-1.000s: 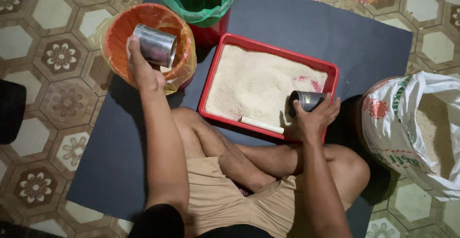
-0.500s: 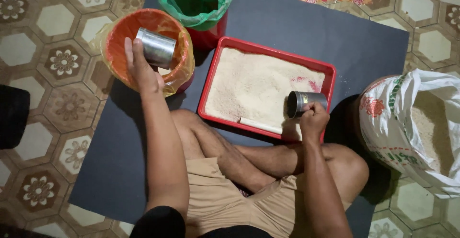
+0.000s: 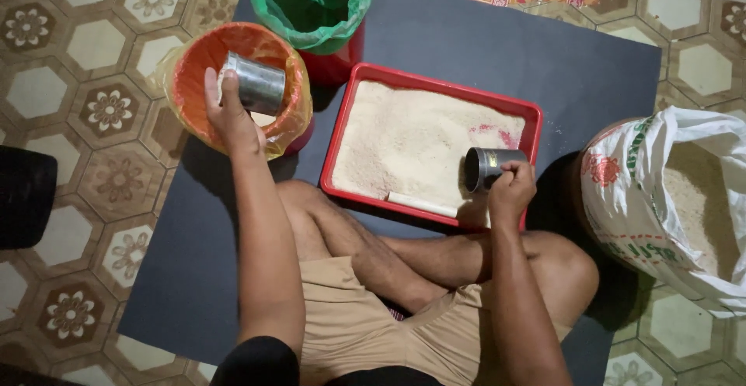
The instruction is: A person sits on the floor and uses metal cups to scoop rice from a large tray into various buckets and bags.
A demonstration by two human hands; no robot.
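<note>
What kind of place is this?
Probably a home floor: patterned floor tiles, a dark mat to sit on, a red tray of grain and an open sack.

Sack [image 3: 668, 192] cut off at right

Dark mat laid over a patterned tile floor

A dark grey mat [image 3: 482, 67] is spread on a floor [image 3: 85, 114] of hexagonal flower-patterned tiles. On the mat are set a red tray [image 3: 536, 114] of pale grain, an orange bowl [image 3: 194, 75] lined with clear plastic, and a red bucket [image 3: 342, 59] lined with a green bag. A white sack [image 3: 653, 176] of grain is stood at the mat's edge.
</note>
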